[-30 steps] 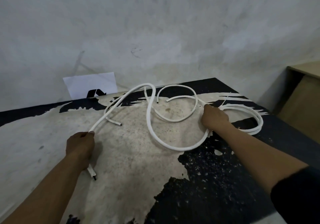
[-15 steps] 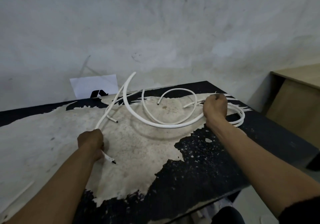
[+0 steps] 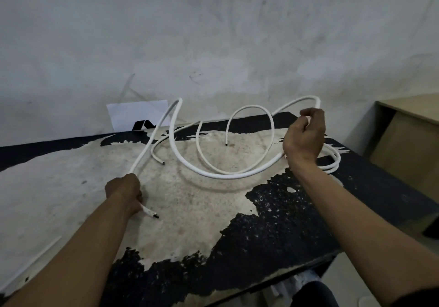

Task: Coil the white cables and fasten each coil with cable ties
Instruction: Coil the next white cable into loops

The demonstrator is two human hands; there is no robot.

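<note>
Our left hand (image 3: 124, 191) grips the long white round cable (image 3: 228, 176) near its end; our right hand (image 3: 304, 135) holds a raised loop of it.

stained grey wall (image 3: 213, 33), worn black table (image 3: 308, 223), wooden cabinet (image 3: 408, 140) at right

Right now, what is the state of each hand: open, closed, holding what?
Left hand: closed, fingers gripping the white cable near its end.
Right hand: closed, gripping what looks like the same white cable further along.
</note>
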